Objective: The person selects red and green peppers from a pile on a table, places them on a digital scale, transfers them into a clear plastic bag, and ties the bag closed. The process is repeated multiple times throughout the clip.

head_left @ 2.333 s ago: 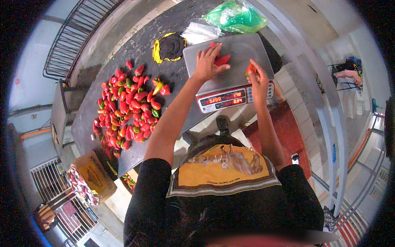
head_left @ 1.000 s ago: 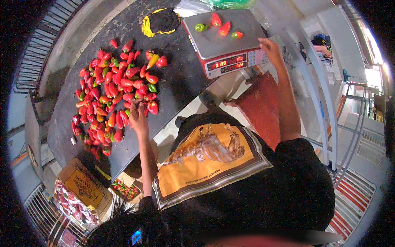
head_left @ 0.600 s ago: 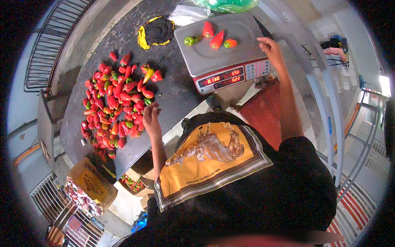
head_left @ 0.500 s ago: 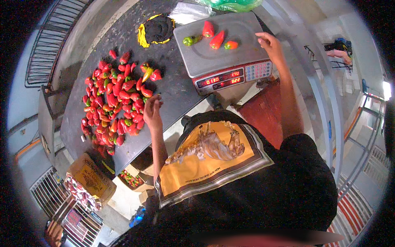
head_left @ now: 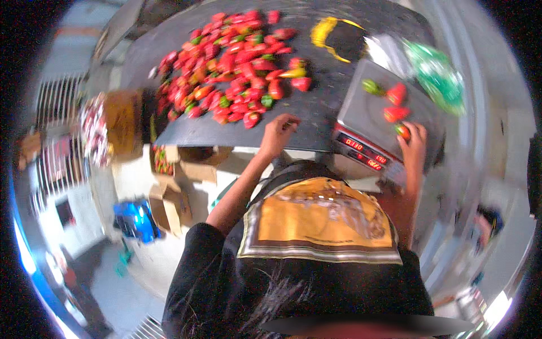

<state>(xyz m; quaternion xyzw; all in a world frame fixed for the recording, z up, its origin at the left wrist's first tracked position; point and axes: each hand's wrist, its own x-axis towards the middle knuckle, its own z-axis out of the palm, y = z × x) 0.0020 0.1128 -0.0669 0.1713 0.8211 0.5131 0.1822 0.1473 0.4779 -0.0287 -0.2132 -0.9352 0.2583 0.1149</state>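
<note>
Red, green and yellow peppers point(head_left: 231, 68) lie heaped on the dark tabletop point(head_left: 305, 130). My left hand point(head_left: 280, 133) is just right of the heap near the front edge, fingers curled; what they hold, if anything, is unclear. A metal scale point(head_left: 358, 113) with lit red displays carries a green pepper point(head_left: 372, 86) and two red peppers point(head_left: 397, 94). My right hand point(head_left: 412, 140) is at the plate's front right, fingers closed around a small orange pepper point(head_left: 403, 131). The picture is blurred by motion.
A black-and-yellow cloth point(head_left: 325, 35), clear bags point(head_left: 387, 53) and green bags point(head_left: 435, 76) lie along the back right. A cardboard box point(head_left: 124, 121) stands at the left. Open cartons point(head_left: 169, 203) and a blue bundle point(head_left: 137, 220) are below the table. Metal posts point(head_left: 457, 169) rise at the right.
The view has swung, so the table sits higher and further right. My right hand has moved from the scale's edge onto the orange pepper. My left hand's fingers look more curled.
</note>
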